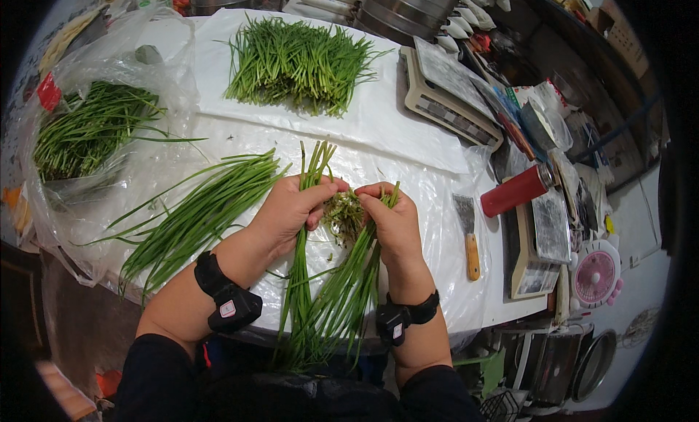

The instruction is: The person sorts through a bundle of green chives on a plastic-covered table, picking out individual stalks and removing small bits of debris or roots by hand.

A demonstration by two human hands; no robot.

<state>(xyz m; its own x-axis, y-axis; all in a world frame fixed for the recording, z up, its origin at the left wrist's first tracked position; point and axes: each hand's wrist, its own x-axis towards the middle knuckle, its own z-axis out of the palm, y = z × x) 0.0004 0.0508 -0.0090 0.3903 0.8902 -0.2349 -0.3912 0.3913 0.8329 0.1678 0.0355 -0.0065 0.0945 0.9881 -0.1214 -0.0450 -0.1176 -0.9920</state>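
My left hand [295, 203] is closed around a small bunch of green garlic chives [297, 269], whose pale stem ends stick up past the thumb. A second bunch of chives [349, 274] passes through my right hand [390, 214], its leaves hanging toward me over the table edge. The fingertips of both hands almost meet above a small heap of chive trimmings [343, 217] on the plastic sheet. Left of my left hand lies a loose pile of chives [207, 214]. Farther back, a thick row of chives [306, 67] rests on a white sheet.
A clear plastic bag [180, 78] with more chives [93, 127] stands at the left. To the right are a scraper with a wooden handle [472, 258], a red flask [513, 191] and two scales [453, 102]. A pink fan [595, 274] is beyond the nearer scale.
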